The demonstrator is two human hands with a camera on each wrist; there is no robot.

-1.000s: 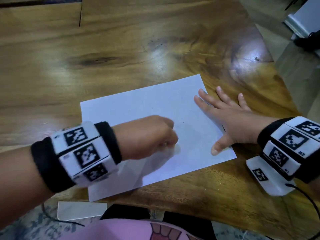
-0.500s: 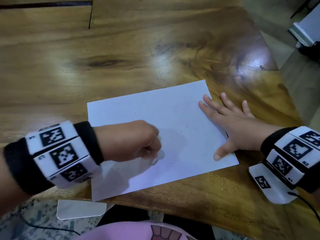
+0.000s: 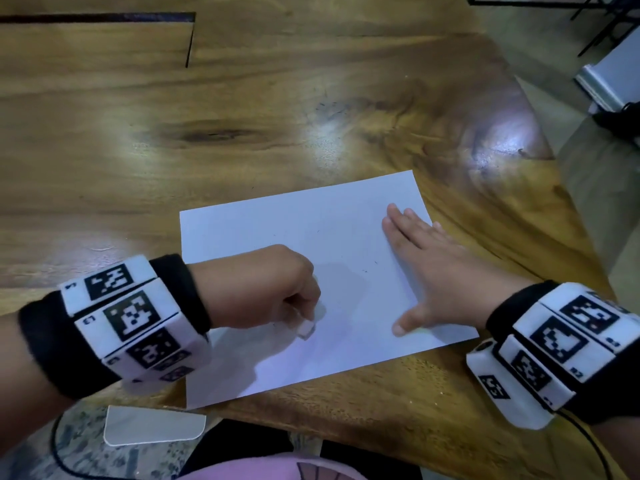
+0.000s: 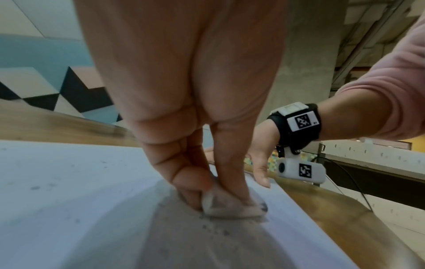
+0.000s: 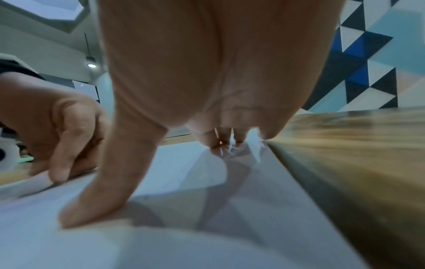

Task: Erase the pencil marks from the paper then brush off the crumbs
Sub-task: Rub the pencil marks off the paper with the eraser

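Note:
A white sheet of paper (image 3: 339, 237) lies on the wooden table (image 3: 173, 150), speckled with small dark crumbs (image 3: 375, 263). My left hand (image 3: 263, 289) pinches a small white eraser (image 3: 306, 329) and presses it on the paper near the sheet's front middle. In the left wrist view the eraser (image 4: 230, 205) is smudged grey between thumb and finger, with crumbs (image 4: 216, 230) just in front of it. My right hand (image 3: 433, 268) lies flat, fingers spread, on the paper's right edge; its thumb (image 5: 103, 191) presses the sheet.
The table's front edge (image 3: 346, 427) runs just below the paper and its right edge slopes away past my right hand. A pale flat object (image 3: 152, 424) lies below the table edge on the left. Bare wood stretches behind and left of the sheet.
My left hand with the eraser has drawn back along the paper toward the front left. The right hand has stayed flat on the right edge, the head view shifting slightly.

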